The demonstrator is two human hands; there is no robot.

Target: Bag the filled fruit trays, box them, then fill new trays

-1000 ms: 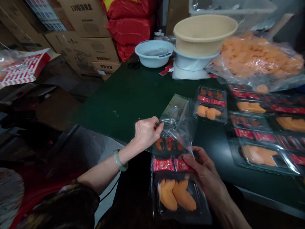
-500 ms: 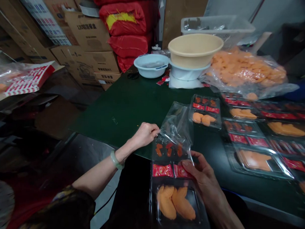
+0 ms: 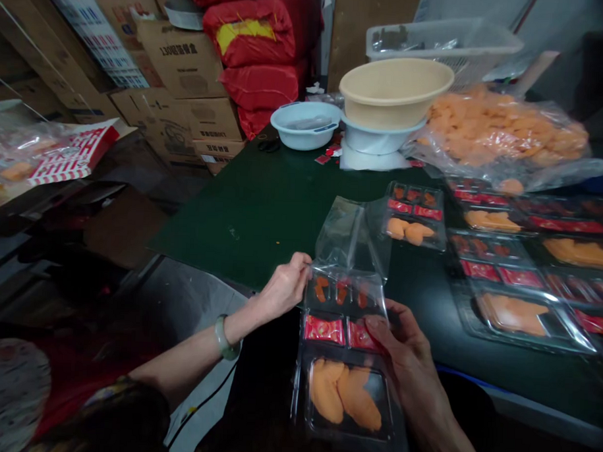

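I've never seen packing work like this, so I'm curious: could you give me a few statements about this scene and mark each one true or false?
The left hand pinches the edge of a clear plastic bag. True.

A pale green bangle is on the right wrist. False: it is on the left wrist.

A beige bowl sits stacked on a white bowl. True.

The right hand wears a glove. False: it is bare.

In the clear plastic tray, red sachets share a compartment with the orange pieces. False: they lie in separate compartments.

A pale blue basin stands on the dark green table top. True.
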